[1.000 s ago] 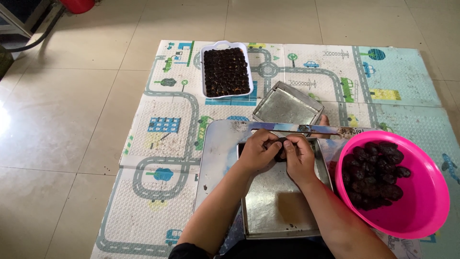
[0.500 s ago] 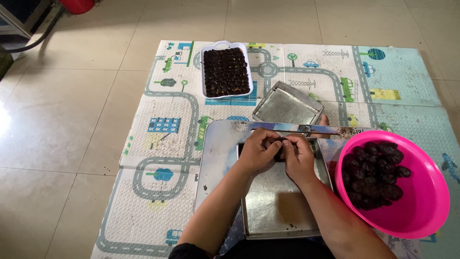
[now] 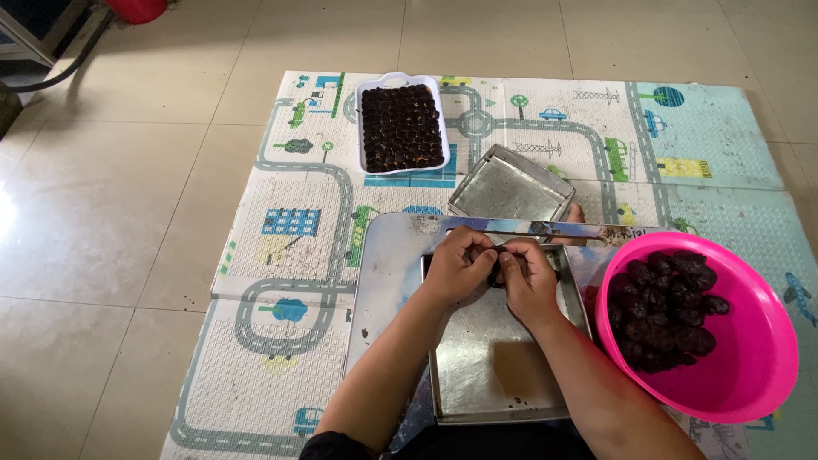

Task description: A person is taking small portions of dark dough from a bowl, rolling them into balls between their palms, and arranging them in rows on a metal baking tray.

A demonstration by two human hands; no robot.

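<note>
Nothing has visibly moved: the left hand (image 3: 457, 266) and right hand (image 3: 527, 277) stay pinched together on one dark fruit (image 3: 495, 273) over the near metal tray (image 3: 494, 358). The far white dish (image 3: 400, 128) looks full of pieces, while the pink bowl (image 3: 750, 375) at right (heaped) holds many more, so much seems left.

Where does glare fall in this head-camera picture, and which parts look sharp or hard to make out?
Head view: daylight glare whitens the floor tiles at the left edge; the white tray and pink bowl read sharply; the dark piece between the left hand and right hand is too shadowed to identify; the metal tray reflects dully.
</note>
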